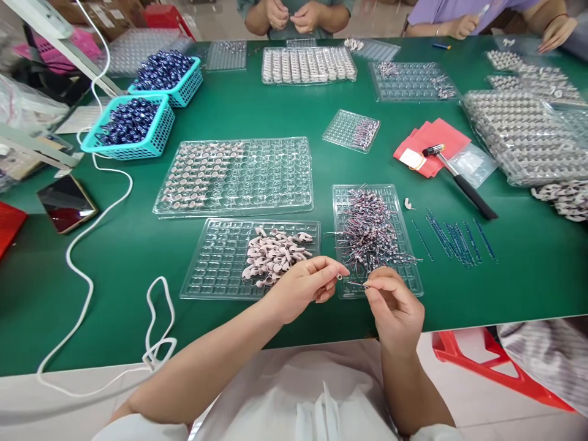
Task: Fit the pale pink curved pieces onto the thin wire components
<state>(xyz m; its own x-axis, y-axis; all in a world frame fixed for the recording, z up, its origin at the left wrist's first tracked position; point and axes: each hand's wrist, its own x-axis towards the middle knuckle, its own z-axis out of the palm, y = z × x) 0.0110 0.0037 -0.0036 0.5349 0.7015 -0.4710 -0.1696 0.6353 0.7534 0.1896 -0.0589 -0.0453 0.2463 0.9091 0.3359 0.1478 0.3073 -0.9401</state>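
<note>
My left hand (pixel 310 283) pinches a small pale plastic piece (pixel 339 276), with its round end showing past the fingertips. Facing it, my right hand (pixel 395 306) is closed on a thin wired component (pixel 356 283) whose lead points toward that piece. Just behind my hands, a clear tray (pixel 339 202) bears a heap of thin wired components (pixel 370 223). Left of it, another clear tray (pixel 215 257) holds a pile of pale curved plastic pieces (pixel 275 254). A larger tray (pixel 275 177) farther back has similar pieces set in rows on its left half.
Two turquoise baskets (pixel 156 131) of dark blue parts stand back left, near a phone (pixel 67 203) and a white cable (pixel 80 263). At right lie a hammer (pixel 468 187), red packets (pixel 436 141), blue strips (pixel 454 239) and stacked trays (pixel 519 135). Co-workers' hands (pixel 291 15) are across the table.
</note>
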